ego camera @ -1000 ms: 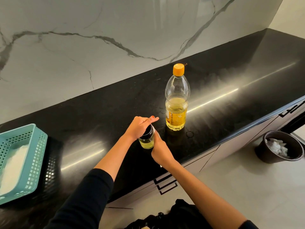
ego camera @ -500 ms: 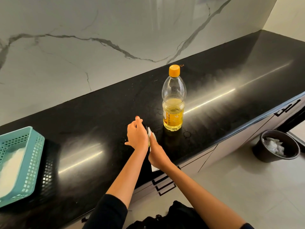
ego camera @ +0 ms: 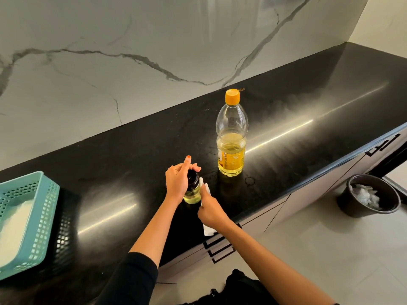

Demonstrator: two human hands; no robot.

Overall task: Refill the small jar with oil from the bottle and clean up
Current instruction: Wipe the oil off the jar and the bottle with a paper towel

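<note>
A small glass jar [ego camera: 193,193] with a black lid and yellow oil inside stands near the front edge of the black counter [ego camera: 132,150]. My left hand [ego camera: 177,182] grips it around the lid and upper side. My right hand [ego camera: 209,209] holds a white tissue [ego camera: 207,230] pressed against the jar's right side; part of the tissue hangs below the hand. The oil bottle [ego camera: 231,137], clear plastic with an orange cap and about half full, stands upright and capped just behind and to the right of the jar.
A teal plastic basket [ego camera: 44,216] holding white tissue sits at the counter's left end. A dark bin [ego camera: 350,199] with crumpled white paper stands on the floor at right. Small oil rings mark the counter near the bottle. A marble wall backs the counter.
My left hand has shifted its grip on the jar, turning it, while my right hand rubs the tissue along the jar's side. The bottle has not moved.
</note>
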